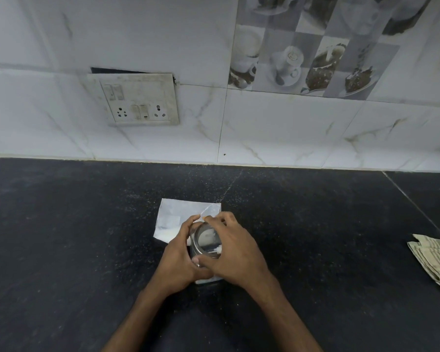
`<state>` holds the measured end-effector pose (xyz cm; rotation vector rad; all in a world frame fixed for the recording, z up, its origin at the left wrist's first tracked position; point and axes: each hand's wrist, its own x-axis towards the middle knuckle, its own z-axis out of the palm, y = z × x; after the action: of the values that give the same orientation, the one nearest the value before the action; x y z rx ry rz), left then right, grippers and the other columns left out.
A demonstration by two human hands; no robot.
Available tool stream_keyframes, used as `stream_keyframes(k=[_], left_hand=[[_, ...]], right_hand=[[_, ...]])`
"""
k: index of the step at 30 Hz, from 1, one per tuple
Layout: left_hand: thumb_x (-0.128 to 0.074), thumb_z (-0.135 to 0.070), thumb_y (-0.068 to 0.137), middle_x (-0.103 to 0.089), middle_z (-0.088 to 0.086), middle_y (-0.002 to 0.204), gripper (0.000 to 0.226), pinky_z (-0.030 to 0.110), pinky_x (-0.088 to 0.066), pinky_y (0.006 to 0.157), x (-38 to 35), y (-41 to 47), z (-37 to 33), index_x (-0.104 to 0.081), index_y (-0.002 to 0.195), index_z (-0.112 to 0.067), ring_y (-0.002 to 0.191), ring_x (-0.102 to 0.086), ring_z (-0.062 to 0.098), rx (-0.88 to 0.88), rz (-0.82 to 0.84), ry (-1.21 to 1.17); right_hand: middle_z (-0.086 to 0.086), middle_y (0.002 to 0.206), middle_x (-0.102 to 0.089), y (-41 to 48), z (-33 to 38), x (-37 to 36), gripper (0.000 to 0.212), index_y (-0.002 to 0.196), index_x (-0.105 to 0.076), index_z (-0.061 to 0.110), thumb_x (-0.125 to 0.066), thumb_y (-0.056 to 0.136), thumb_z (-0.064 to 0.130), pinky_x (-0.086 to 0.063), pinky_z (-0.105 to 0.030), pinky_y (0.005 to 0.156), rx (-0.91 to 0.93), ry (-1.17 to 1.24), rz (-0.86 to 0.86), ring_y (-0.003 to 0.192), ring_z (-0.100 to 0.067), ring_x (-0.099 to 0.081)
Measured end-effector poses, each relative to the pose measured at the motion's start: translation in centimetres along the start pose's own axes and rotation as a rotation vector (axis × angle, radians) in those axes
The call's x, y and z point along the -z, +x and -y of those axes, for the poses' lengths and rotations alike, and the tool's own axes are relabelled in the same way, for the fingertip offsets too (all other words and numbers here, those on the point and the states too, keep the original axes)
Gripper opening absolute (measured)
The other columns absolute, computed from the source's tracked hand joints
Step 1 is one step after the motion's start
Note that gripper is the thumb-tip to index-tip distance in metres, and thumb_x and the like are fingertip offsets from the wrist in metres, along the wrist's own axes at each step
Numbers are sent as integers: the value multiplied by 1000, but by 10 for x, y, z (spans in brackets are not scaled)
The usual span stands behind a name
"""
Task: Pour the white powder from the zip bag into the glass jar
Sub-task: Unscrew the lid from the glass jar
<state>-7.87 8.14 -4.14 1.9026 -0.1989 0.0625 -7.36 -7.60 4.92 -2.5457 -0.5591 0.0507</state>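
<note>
Glass jar [205, 246] held upright between both hands: left hand [179, 252] wrapped around side, right hand [235, 252] fingers curled over lid [206, 237]. Zip bag [173, 219] lies flat just beyond fingertips, nearer left hand. Lid judged first to be removed.

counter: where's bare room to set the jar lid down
Bare counter left of the zip bag, and between the right hand and the folded cloth. Crowded at centre, where both hands, left hand too, hold the jar.
</note>
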Motion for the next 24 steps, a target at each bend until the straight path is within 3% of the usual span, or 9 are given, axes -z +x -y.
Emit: stream_keyframes(k=[3, 5, 8, 10, 13, 16, 18, 20, 24], left_hand=[[-96, -23, 47, -59, -26, 130, 117, 5, -48, 87, 0, 0, -2, -32, 140, -50, 118, -60, -4, -5, -6, -4], [-95, -25, 47, -58, -26, 130, 114, 4, -47, 88, 0, 1, -2, -34, 139, -51, 118, -59, -5, -7, -7, -2], [-95, -28, 45, -59, -26, 129, 116, 6, -49, 85, 1, 0, -3, -32, 139, -52, 117, -61, -3, 16, -2, -11], [-95, -25, 46, -60, -24, 128, 116, 5, -49, 84, 0, -1, -3, -33, 140, -49, 115, -62, -2, 12, -4, -2], [-96, -23, 46, -61, -22, 128, 114, 5, -49, 85, 0, 0, -4, -35, 138, -49, 117, -62, 0, 0, -16, -2], [-95, -26, 44, -59, -26, 129, 115, 8, -50, 87, 1, 0, -5, -34, 136, -55, 117, -60, -4, 11, -12, -6], [-95, -30, 43, -59, -27, 128, 116, 10, -51, 85, 1, -1, -6, -32, 137, -54, 116, -61, -4, 21, -4, -6], [-95, -31, 42, -60, -26, 128, 116, 7, -50, 85, 0, -1, -5, -33, 138, -52, 116, -61, -2, 20, -1, -5], [-97, -35, 42, -58, -26, 130, 116, 3, -45, 89, 0, 0, -5, -34, 138, -51, 120, -58, -3, 15, -8, 10]], right_hand=[[7, 139, -40, 2, -6, 3, 81, 145, -46, 27, -79, 72, 35, -42, -40, 109, 58, 74, 93, 123, -15, -48], [7, 151, -34, 5, -12, 9, 92, 150, -37, 29, -82, 71, 41, -24, -41, 121, 94, 26, 161, 137, -14, -35], [10, 143, -37, 2, -8, 9, 94, 149, -37, 33, -76, 68, 61, -37, -34, 111, 20, 46, 16, 130, -11, -40], [9, 133, -41, -2, -4, 3, 83, 147, -42, 31, -76, 74, 52, -44, -31, 104, 10, 62, -34, 122, -9, -43], [7, 137, -48, 1, -5, 8, 74, 145, -46, 25, -76, 77, 28, -40, -35, 109, 99, 73, 60, 125, -11, -45], [6, 155, -38, 5, -6, 14, 87, 150, -38, 30, -79, 73, 41, -24, -37, 120, 119, 41, 93, 141, -11, -33], [8, 151, -41, 2, -5, 12, 88, 148, -39, 32, -77, 71, 54, -31, -34, 115, 45, 38, -15, 136, -10, -37], [6, 142, -49, -1, -4, 10, 84, 146, -43, 26, -79, 73, 46, -39, -36, 110, 31, 56, -27, 128, -12, -45], [10, 151, -44, 5, -11, 19, 91, 150, -34, 33, -82, 73, 33, -13, -40, 124, 100, 77, 144, 139, -8, -34]])
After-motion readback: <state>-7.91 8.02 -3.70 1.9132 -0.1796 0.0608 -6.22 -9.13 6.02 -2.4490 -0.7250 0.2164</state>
